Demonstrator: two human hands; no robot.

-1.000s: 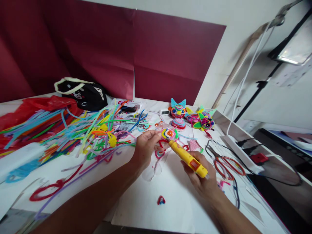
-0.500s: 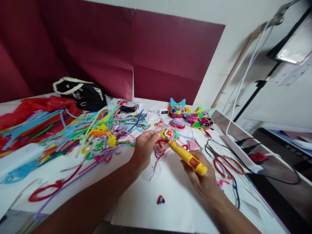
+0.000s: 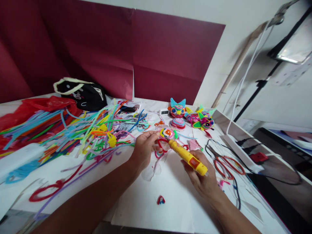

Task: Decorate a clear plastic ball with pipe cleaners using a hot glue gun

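My left hand [image 3: 143,148] pinches the left edge of a small multicoloured pipe-cleaner piece [image 3: 167,133], with yellow, pink and orange rings. In my right hand [image 3: 202,177] is a yellow hot glue gun [image 3: 186,155], its nozzle end pointing up and left at the piece's lower edge. Whether the nozzle touches it, I cannot tell. A red pipe-cleaner loop [image 3: 163,145] shows just under the piece, between my hands. Nearer me on the white board [image 3: 146,208] lies a small red and blue pipe-cleaner bit [image 3: 160,200].
Loose pipe cleaners [image 3: 97,130] heap at the left beside a red plastic bag [image 3: 46,104] and a black bag [image 3: 84,96]. Finished pipe-cleaner figures [image 3: 177,109] stand at the back. Orange-handled scissors [image 3: 225,164], cables and a power strip [image 3: 243,154] lie at the right.
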